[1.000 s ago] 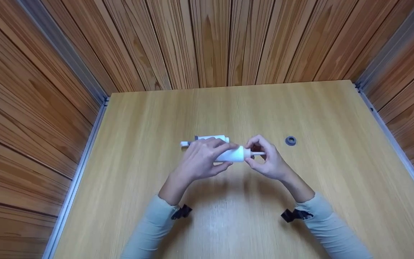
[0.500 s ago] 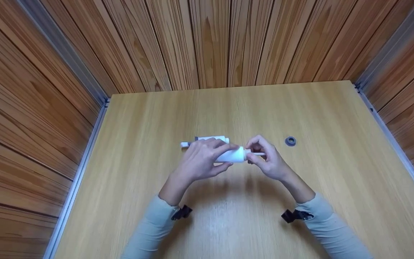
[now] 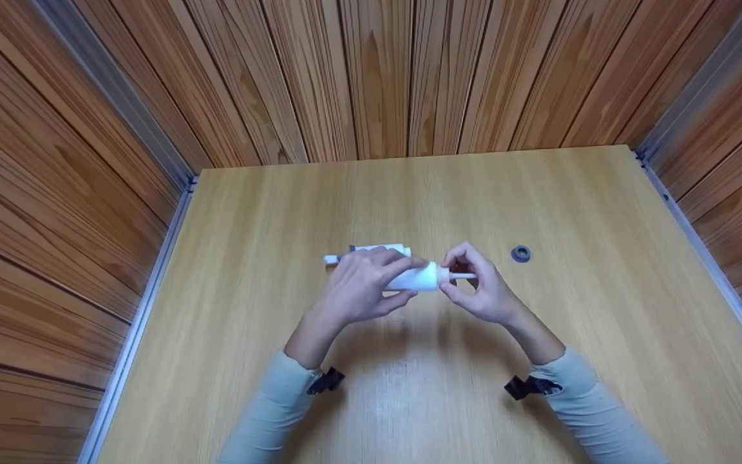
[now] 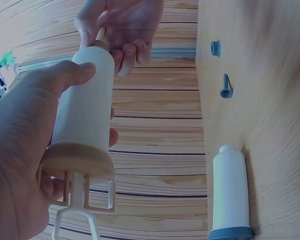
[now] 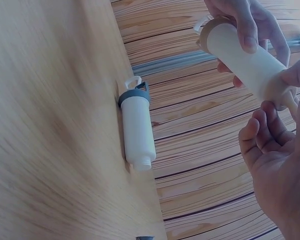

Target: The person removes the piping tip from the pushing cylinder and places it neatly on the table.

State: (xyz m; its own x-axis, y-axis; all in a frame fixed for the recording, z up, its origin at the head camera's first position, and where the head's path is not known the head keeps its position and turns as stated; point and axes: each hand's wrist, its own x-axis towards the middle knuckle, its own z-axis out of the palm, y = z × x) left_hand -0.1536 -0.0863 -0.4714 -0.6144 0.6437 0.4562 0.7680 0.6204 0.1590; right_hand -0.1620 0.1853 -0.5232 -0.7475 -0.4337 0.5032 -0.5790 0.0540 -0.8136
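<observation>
The table (image 3: 268, 212) fills the middle and bottom of the head view. At its centre, the left hand (image 3: 364, 280) curls round the held tube (image 3: 417, 277), thumb on its wall; just to the right, the right hand (image 3: 482, 291) pinches the base of the nozzle (image 3: 463, 276) at the tube's right end. The tube could turn with the nozzle if the left grip is too light; a slanted twist could seat the nozzle crooked. The spare tube (image 4: 230, 187) lies on the table, lower right in the left wrist view; a dropped left hand might knock it rolling. Above it there sit the small cone (image 4: 226, 93) and, higher, the ring (image 4: 216, 48), both easily brushed away by the right hand.
</observation>
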